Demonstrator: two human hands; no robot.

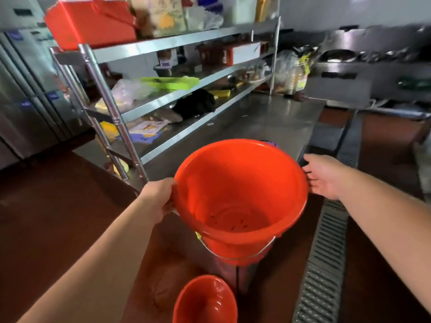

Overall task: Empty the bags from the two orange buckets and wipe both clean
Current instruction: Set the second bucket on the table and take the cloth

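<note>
While the left hand grips the rim of an orange bucket at its nine o'clock edge, fingers curled over the lip, the right hand spreads loose and flat against the outer wall at three o'clock, pinching nothing. The bucket is held in mid-air at the centre of the view, above the dark red floor and just in front of the stainless steel counter, its mouth tilted toward the camera. Its plastic is bright and glossy, the inside holds no bag, and small dark specks dot the ridged bottom. A wire bail handle hangs in a loop below the lower rim, toward six o'clock.

Two orange buckets are in view: the held one, and a second bucket standing on the floor at six o'clock, partly cut off by the lower edge, its inside also bare and shiny. Two hands show, both bare-armed.

At eleven o'clock a steel rack with three shelves carries boxes, plastic bags, a green tray and a black cloth; one large orange box sits on its top shelf. A metal floor drain grate runs along five o'clock. Woks and cooking stations blur at two o'clock.
</note>
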